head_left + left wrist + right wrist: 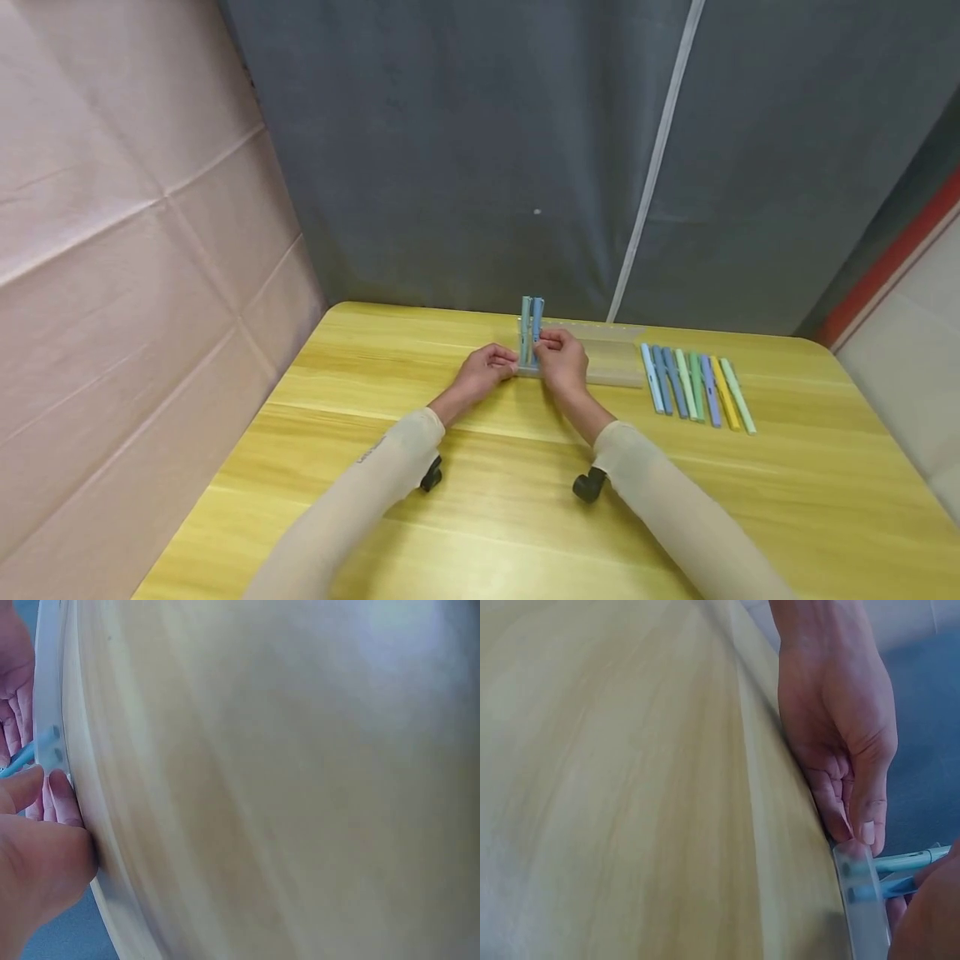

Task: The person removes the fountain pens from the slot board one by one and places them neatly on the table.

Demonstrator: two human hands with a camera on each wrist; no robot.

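Left hand (486,369) pinches holder (600,360) end; right hand (562,358) grips blue pen (536,327), upright (tip down).

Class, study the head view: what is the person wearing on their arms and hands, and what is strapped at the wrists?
Both arms wear long, close-fitting beige sleeves down to the wrists; the left sleeve bears small dark lettering. The left hand and right hand are bare. A small black device sits under each wrist.

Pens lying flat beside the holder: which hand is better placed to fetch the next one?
Probably the right hand. The row of loose pens lies on the table just to its right. The left hand steadies the far end of the clear holder and would have to cross over.
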